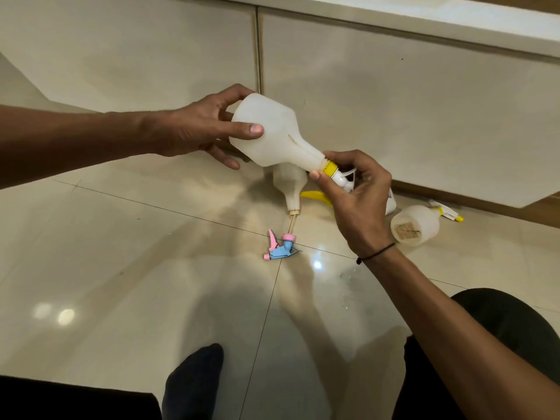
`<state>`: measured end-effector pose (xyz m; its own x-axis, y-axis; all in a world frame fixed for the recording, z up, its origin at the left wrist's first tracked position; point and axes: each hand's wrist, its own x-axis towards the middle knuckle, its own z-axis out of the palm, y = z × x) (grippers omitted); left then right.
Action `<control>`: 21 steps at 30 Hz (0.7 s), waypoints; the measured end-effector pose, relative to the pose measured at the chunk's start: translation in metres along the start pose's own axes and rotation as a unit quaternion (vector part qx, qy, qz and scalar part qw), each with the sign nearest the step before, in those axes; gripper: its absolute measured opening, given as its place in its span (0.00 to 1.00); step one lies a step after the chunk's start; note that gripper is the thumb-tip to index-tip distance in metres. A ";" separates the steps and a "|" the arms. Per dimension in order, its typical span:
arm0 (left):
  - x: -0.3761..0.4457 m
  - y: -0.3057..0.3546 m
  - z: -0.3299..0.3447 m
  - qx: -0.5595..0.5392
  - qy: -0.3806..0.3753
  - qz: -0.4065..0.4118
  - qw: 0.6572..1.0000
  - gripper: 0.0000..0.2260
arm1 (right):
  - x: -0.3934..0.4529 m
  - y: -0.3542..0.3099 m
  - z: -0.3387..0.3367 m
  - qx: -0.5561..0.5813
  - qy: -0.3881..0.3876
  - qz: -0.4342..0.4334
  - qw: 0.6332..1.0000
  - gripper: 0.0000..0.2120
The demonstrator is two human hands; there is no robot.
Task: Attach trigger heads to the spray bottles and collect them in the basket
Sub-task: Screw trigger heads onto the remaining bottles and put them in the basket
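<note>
Floor of glossy cream tile [127, 268] takes up most of what I see, with pale cabinet doors [394, 101] closing off the far side. Held up over it is the translucent white plastic spray bottle [272, 131], tilted with its neck down to the right. My left hand [194, 131] is wrapped around the bottle's wide base, thumb on the near face. My right hand [354, 192] is pinched on the yellow screw collar of the white trigger head [330, 169] at the neck. I judge the collar is being threaded on; best to hold the body steady, keep the collar square to the neck and turn until snug.

On the floor beneath lies a second white bottle [291, 183] with its neck toward me, dip tube showing, and just near it a loose pink-and-blue trigger head [280, 247]. To the right a finished white bottle with yellow nozzle [418, 224] lies on its side near the cabinet base. No basket shows. Open tile left and near gives room; right is crowded.
</note>
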<state>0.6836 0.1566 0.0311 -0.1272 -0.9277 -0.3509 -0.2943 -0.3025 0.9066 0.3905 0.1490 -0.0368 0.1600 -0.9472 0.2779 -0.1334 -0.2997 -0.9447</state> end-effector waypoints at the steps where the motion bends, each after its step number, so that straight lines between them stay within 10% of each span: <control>1: -0.001 0.001 0.000 0.004 0.002 -0.002 1.000 0.38 | -0.002 0.000 0.000 -0.003 -0.006 -0.005 1.000 0.13; 21: 0.016 -0.017 -0.011 0.021 -0.103 0.038 0.994 0.42 | 0.001 0.014 -0.003 0.019 -0.043 0.041 0.998 0.15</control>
<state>0.6971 0.1450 0.0124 -0.3395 -0.8820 -0.3267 -0.3153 -0.2205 0.9230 0.3856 0.1432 -0.0494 0.2330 -0.9546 0.1855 -0.1117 -0.2158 -0.9700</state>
